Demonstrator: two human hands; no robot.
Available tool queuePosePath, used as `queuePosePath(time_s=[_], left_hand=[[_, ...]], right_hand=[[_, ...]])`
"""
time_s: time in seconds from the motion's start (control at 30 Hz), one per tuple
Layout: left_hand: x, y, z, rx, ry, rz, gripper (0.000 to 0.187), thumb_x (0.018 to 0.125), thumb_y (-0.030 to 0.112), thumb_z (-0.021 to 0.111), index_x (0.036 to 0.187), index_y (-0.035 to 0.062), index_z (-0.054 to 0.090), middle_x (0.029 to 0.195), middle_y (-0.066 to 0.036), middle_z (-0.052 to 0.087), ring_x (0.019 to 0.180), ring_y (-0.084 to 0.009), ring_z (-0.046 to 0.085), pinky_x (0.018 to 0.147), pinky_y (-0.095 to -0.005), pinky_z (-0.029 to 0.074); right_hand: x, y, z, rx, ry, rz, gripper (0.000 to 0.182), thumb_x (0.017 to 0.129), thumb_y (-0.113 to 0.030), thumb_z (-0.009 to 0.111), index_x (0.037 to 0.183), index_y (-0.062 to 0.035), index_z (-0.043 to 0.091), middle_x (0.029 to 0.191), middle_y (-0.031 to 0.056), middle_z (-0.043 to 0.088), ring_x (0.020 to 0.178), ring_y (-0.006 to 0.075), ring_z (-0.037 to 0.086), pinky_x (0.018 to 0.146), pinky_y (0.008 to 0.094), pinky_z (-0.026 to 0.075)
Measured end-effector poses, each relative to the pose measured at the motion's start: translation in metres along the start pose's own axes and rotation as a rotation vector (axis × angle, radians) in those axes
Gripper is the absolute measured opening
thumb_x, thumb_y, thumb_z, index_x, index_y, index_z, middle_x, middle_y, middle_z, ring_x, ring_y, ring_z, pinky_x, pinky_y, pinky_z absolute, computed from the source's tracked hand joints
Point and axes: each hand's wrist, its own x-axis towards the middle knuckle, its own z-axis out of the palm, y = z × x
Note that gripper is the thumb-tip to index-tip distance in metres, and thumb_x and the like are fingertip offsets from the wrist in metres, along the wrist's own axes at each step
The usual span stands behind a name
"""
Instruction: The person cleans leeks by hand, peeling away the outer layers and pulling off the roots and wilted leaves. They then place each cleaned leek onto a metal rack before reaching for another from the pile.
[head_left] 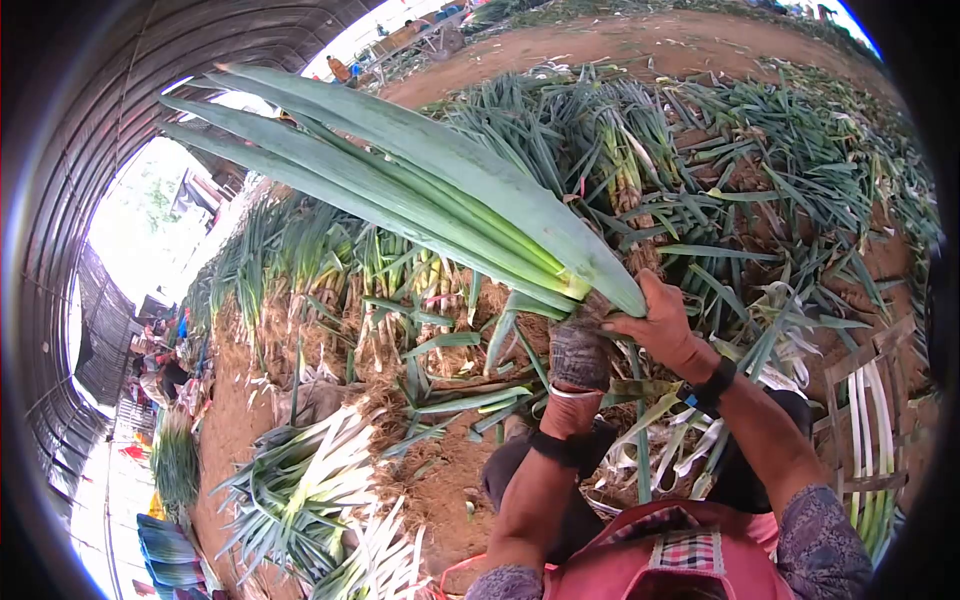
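Observation:
A large leek (420, 200) with broad green leaves stretches up and to the left in front of me. My left hand (580, 350), in a dirty grey glove, is closed around its lower end; the leaves partly cover the fingers. One wide leaf bends down to the right, and my right hand (658, 322), bare, pinches that leaf near its end. A black band circles my left wrist and a dark watch (708, 385) my right. Below my hands lie pale peeled leaves (690, 450) around my knees.
Cleaned leeks with white stalks (330, 460) lie piled at lower left. Rows of unpeeled leeks with roots (350, 290) stand on the dirt ahead. At right, white stalks (870, 420) lie in a wooden frame (835, 425). People (165, 375) are far left.

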Motion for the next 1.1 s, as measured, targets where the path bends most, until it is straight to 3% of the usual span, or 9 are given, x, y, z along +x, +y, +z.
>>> queuePosePath(time_s=[0.13, 0.23, 0.3, 0.33, 0.53, 0.63, 0.77, 0.9, 1.1], left_hand=[[0.004, 0.009, -0.009, -1.391, 0.259, -0.467, 0.034, 0.084, 0.021, 0.056, 0.112, 0.0030, 0.052, 0.098, -0.009, 0.060, 0.093, -0.0220, 0.057, 0.080, -0.0323, 0.048], [0.005, -0.019, -0.060, -0.490, 0.252, -0.466, 0.034, 0.083, 0.024, 0.058, 0.110, 0.0037, 0.053, 0.097, -0.008, 0.060, 0.092, -0.0211, 0.057, 0.079, -0.0318, 0.048], [0.021, 0.014, -0.078, -1.199, 0.560, -0.543, 0.035, 0.080, 0.029, 0.064, 0.105, 0.0064, 0.055, 0.092, -0.008, 0.059, 0.085, -0.0199, 0.057, 0.074, -0.0334, 0.049], [0.025, 0.039, -0.094, -1.185, 0.645, -0.563, 0.028, 0.081, 0.028, 0.064, 0.099, 0.0077, 0.057, 0.088, -0.008, 0.059, 0.080, -0.0195, 0.056, 0.071, -0.0347, 0.049], [0.004, -0.041, -0.126, -1.424, 0.771, -0.473, 0.038, 0.078, 0.029, 0.067, 0.102, 0.0013, 0.055, 0.098, -0.014, 0.060, 0.092, -0.0291, 0.058, 0.085, -0.0485, 0.046], [-0.007, -0.072, -0.132, -0.327, 0.539, -0.091, 0.039, 0.078, 0.028, 0.066, 0.103, 0.0004, 0.054, 0.100, -0.016, 0.059, 0.093, -0.0306, 0.057, 0.086, -0.0509, 0.045], [0.003, -0.033, -0.112, -1.411, 0.736, -0.513, 0.039, 0.079, 0.028, 0.066, 0.104, 0.0006, 0.054, 0.101, -0.016, 0.059, 0.093, -0.0317, 0.057, 0.086, -0.0522, 0.045], [0.011, 0.000, -0.076, -1.152, 0.639, -0.579, 0.037, 0.083, 0.030, 0.061, 0.104, 0.0004, 0.053, 0.099, -0.015, 0.058, 0.092, -0.0297, 0.057, 0.086, -0.0479, 0.046], [0.023, 0.033, -0.035, -1.368, 0.527, -0.613, 0.046, 0.082, 0.025, 0.058, 0.117, -0.0020, 0.045, 0.109, -0.018, 0.054, 0.098, -0.0297, 0.056, 0.090, -0.0443, 0.046]], right_hand=[[-0.003, -0.001, -0.001, -0.058, 0.028, -0.111, 0.041, 0.061, -0.022, 0.079, 0.076, -0.0019, 0.047, 0.065, 0.0172, 0.048, 0.056, 0.0348, 0.044, 0.051, 0.0362, 0.038], [-0.008, 0.012, -0.032, -0.102, 0.163, -0.073, 0.029, 0.066, -0.015, 0.072, 0.076, -0.0031, 0.047, 0.064, 0.0168, 0.046, 0.054, 0.0337, 0.040, 0.052, 0.0357, 0.039], [-0.005, 0.042, -0.064, -0.209, 0.275, 0.120, 0.027, 0.071, -0.016, 0.069, 0.077, -0.0027, 0.046, 0.062, 0.0117, 0.049, 0.051, 0.0156, 0.044, 0.049, 0.0309, 0.040], [-0.001, 0.054, -0.086, -0.306, 0.310, 0.194, 0.026, 0.071, -0.015, 0.067, 0.089, -0.0050, 0.052, 0.066, 0.0181, 0.057, 0.061, 0.0376, 0.058, 0.050, 0.0398, 0.045], [-0.027, 0.147, -0.199, -0.923, 0.198, 0.583, 0.047, 0.075, -0.036, 0.065, 0.107, -0.0066, 0.047, 0.089, 0.0182, 0.060, 0.084, 0.0373, 0.057, 0.071, 0.0433, 0.046], [-0.030, 0.141, -0.202, -1.092, 0.381, 0.417, 0.060, 0.071, -0.041, 0.067, 0.116, -0.0069, 0.045, 0.102, 0.0158, 0.058, 0.097, 0.0338, 0.055, 0.079, 0.0402, 0.045], [0.003, 0.060, -0.145, -0.685, 0.300, 0.068, 0.055, 0.069, -0.023, 0.071, 0.117, -0.0065, 0.050, 0.115, 0.0136, 0.052, 0.109, 0.0285, 0.048, 0.092, 0.0381, 0.039], [0.006, 0.004, -0.045, -0.372, -0.216, -0.037, 0.045, 0.059, -0.013, 0.071, 0.103, -0.0102, 0.058, 0.107, 0.0112, 0.056, 0.101, 0.0286, 0.052, 0.082, 0.0411, 0.039], [-0.016, 0.025, 0.017, -0.572, 0.111, -0.407, 0.049, 0.072, -0.015, 0.058, 0.120, -0.0214, 0.049, 0.100, 0.0049, 0.050, 0.089, 0.0210, 0.052, 0.073, 0.0344, 0.041]])
